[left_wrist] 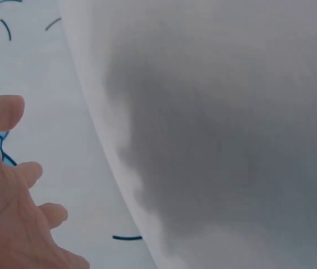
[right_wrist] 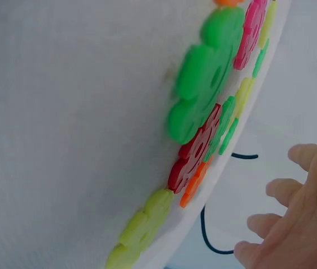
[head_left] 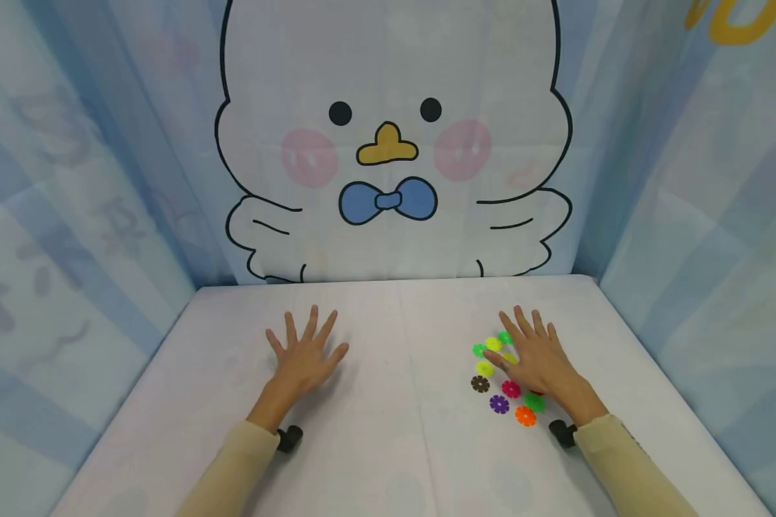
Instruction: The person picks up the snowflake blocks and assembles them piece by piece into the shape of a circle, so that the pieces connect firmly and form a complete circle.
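Observation:
My left hand (head_left: 302,362) is held over the left half of the table with its fingers spread, holding nothing. In the left wrist view its palm and fingertips show at the left edge, above a shadow on the cloth. My right hand (head_left: 538,359), fingers also spread, hovers over a loose group of flat, notched plastic discs. An orange disc (head_left: 526,416), a purple disc (head_left: 499,404), a brown disc (head_left: 481,384) and a pink disc (head_left: 511,389) lie around it. Partly hidden under the hand in the head view, a dark red disc (right_wrist: 194,154) lies near a green disc (right_wrist: 208,78).
A white cloth covers the table (head_left: 388,431). Behind it hangs a curtain (head_left: 388,244) printed with a cartoon bird, and pale blue curtains stand along both sides. Each wrist carries a small black camera (head_left: 289,439).

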The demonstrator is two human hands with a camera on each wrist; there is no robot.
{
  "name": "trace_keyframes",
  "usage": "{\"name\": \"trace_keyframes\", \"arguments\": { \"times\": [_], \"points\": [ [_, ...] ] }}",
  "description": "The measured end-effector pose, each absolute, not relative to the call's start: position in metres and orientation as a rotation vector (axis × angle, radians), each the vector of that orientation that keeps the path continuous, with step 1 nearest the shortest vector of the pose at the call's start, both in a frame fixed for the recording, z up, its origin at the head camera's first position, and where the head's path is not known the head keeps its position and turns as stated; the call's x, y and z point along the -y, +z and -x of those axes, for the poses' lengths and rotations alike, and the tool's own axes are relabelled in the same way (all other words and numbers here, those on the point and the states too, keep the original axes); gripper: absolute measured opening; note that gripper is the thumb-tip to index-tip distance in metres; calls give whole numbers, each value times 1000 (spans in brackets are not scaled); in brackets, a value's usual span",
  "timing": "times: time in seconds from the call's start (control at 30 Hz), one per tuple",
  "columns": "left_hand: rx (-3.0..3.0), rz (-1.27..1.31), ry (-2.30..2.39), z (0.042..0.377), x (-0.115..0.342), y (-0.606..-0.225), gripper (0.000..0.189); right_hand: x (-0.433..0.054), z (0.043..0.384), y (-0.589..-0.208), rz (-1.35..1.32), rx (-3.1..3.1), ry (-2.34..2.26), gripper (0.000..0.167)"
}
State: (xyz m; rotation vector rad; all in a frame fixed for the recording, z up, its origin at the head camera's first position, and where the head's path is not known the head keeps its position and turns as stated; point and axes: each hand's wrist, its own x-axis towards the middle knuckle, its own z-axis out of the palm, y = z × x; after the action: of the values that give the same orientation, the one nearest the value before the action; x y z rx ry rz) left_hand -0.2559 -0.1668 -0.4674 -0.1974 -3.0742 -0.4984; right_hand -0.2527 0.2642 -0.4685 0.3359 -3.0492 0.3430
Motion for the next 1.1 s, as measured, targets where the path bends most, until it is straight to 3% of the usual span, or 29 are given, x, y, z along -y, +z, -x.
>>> {"name": "trace_keyframes", "arguments": {
  "times": [0.63, 1.1],
  "points": [
    [3018, 598, -639, 230, 64, -468, 60, -267, 257, -465, -395, 3059, 385, 89],
    [2933, 844, -795, 230, 4, -475, 31, -276, 269, -465, -357, 3080, 426, 53]
  ]
}}
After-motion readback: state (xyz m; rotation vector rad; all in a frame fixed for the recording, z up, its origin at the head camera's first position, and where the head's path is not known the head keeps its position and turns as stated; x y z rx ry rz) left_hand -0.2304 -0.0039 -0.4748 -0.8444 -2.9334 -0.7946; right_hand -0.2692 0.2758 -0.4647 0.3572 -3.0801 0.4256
